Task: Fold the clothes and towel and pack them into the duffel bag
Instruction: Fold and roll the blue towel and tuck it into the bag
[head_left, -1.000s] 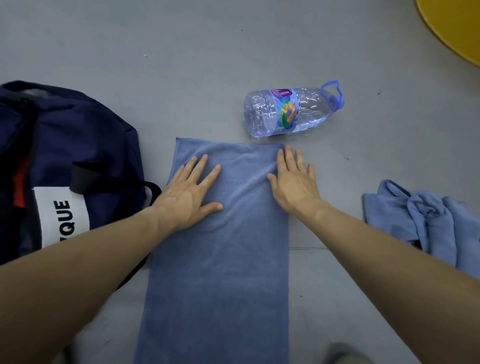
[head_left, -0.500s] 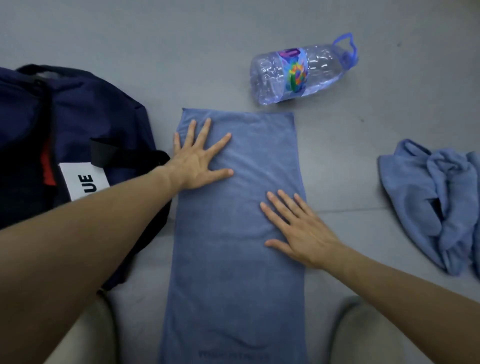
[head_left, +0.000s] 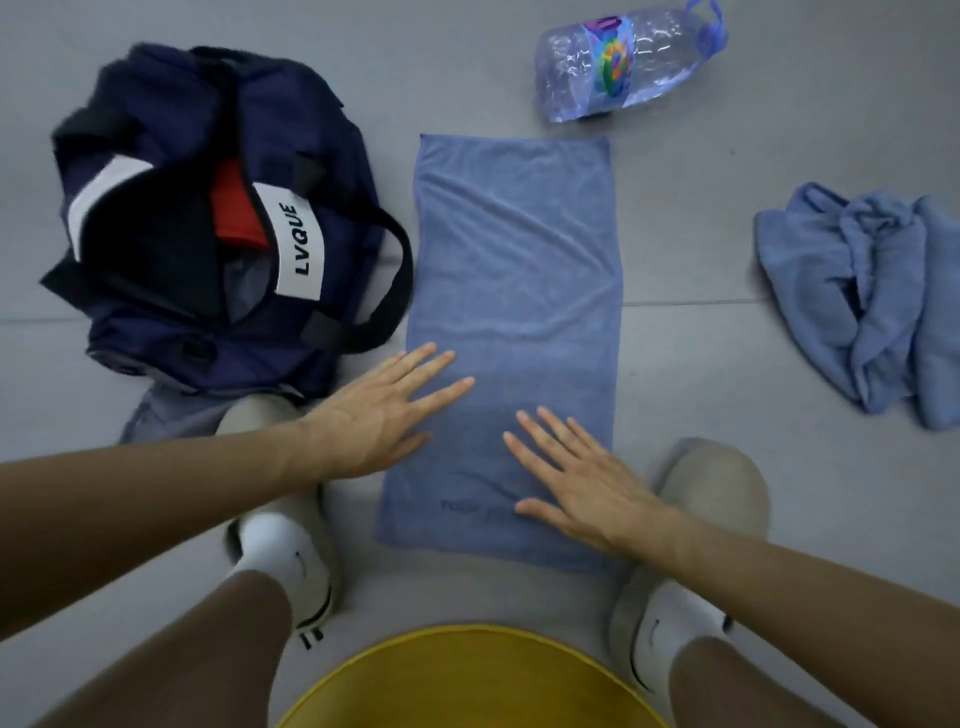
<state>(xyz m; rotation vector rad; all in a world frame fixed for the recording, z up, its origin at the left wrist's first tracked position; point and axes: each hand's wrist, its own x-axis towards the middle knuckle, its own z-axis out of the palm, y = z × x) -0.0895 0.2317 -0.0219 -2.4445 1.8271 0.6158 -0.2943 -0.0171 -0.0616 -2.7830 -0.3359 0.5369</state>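
Head view, person crouched on the floor (head_left: 727, 389).

- Towel (head_left: 519, 270): blue, a long narrow strip lying flat on the floor, running away from the person. It sits between the bag (head_left: 171, 130) on the left and a crumpled blue cloth (head_left: 872, 296) well apart on the right.
- Left hand (head_left: 379, 415): flat, fingers (head_left: 431, 364) straight and spread wide, gripping nothing. The fingers lie on the towel's near left part and the palm hangs over its left edge.
- Right hand (head_left: 582, 483): flat on the near right part, fingers (head_left: 545, 436) spread too, holding nothing.
- Bag: navy, mouth open, something red (head_left: 234, 208) showing inside. Its black strap (head_left: 395, 280) loops out to just beside the towel's left edge; I cannot tell if they touch.
- Bottle (head_left: 623, 62): clear plastic, on its side, near the towel's far right corner.

Judgement: this looks like smoothing ahead of a crosswise fold. The towel is not yet packed and the cloth is not yet folded.

Risks from here:
- Layers may shear when an end is lifted, since nothing pins them; edges would then land askew.
- The floor looks slick, so a flat-handed push could slide the whole strip instead of pressing it.
- The strap could snag the left edge during the fold.
- A swung far end could nudge the bottle and set it rolling.
- The bag's mouth sags, so a loose bundle may unfold going in.
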